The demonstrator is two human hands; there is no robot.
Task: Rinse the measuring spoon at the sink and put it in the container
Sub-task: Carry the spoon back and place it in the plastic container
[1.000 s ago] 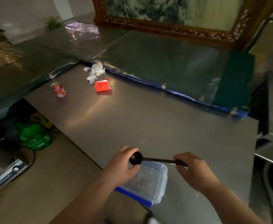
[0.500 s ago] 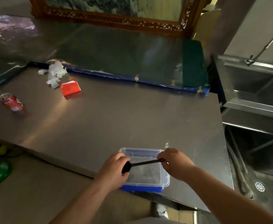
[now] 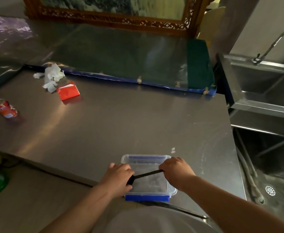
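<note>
A black measuring spoon (image 3: 148, 174) is held level just above a clear plastic container (image 3: 146, 158) with blue clips, which sits at the near edge of the steel table (image 3: 121, 125). My left hand (image 3: 119, 178) wraps around the spoon's bowl end. My right hand (image 3: 176, 172) grips the handle end. Both hands hover over the open container. The steel sink (image 3: 259, 84) with its tap (image 3: 269, 47) stands to the right, past the table's edge.
A red can (image 3: 4, 108), crumpled white paper (image 3: 52, 76) and a red carton (image 3: 68, 90) lie at the table's far left. A carved wooden frame (image 3: 114, 19) stands behind. A floor drain (image 3: 270, 190) and hoses lie at the lower right.
The view swung right, bringing the sink into sight. Both hands lowered the spoon closer over the container.
</note>
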